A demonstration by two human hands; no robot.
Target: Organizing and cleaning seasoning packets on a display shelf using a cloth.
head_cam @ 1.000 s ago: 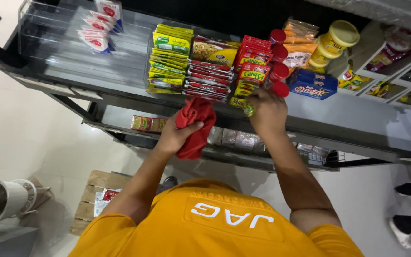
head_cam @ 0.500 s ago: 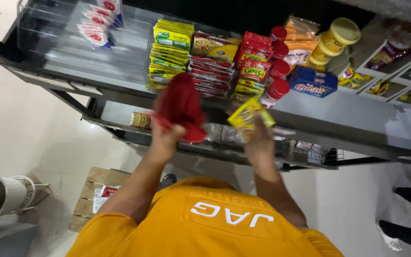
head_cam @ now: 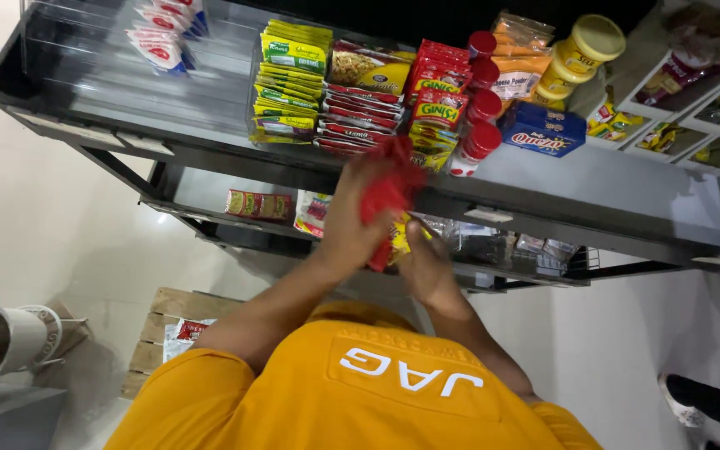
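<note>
Red cloth (head_cam: 389, 187), bunched and soft, sits at the centre of the frame, gripped in the left hand (head_cam: 352, 225), whose fingers are closed around its lower folds. Just beside it, the right hand (head_cam: 427, 267) is closed on a small yellow packet (head_cam: 399, 237), which the cloth partly covers. Both hands are held together below the front edge of the metal shelf (head_cam: 593, 179). The cloth appears light and limp; it will likely sag and shed no resistance, so a full-palm grasp on the gathered middle suits it better than a pinch at a corner. The packet appears thin, light and crinkly, probably with a slick film surface; hold it by its flat faces or a sealed edge, without squeezing the contents. On the shelf above stand rows of green and yellow sachets (head_cam: 289, 79), red sachets (head_cam: 437, 83), red-capped bottles (head_cam: 477, 137), a blue box (head_cam: 542, 132) and yellow-lidded jars (head_cam: 581, 50).
</note>
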